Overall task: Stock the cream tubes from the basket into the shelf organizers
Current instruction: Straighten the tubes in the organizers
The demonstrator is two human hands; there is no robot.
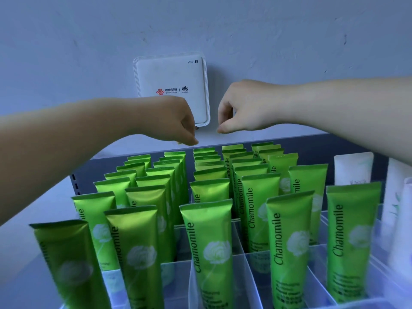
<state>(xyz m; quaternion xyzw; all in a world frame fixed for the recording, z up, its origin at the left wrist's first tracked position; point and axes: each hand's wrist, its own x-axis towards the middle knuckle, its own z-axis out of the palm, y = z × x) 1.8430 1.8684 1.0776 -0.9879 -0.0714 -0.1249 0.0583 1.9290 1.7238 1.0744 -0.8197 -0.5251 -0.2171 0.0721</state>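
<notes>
- Clear shelf organizers held upright green cream tubes in about five rows running to the shelf's back edge; most slots looked filled, so stocking was judged nearly done.
- Basket not in view; tubes left could not be told.
- Left hand hovered above the back row, fingers curled down; grip contents could not be told.
- Right hand hung alongside, loosely curled, grip apparently empty.
- White tubes stood at the shelf's right edge.

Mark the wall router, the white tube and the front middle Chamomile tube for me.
wall router [171, 85], head view, centre of its white face.
white tube [353, 168], head view, upper body.
front middle Chamomile tube [210, 241], head view, flower print.
</notes>
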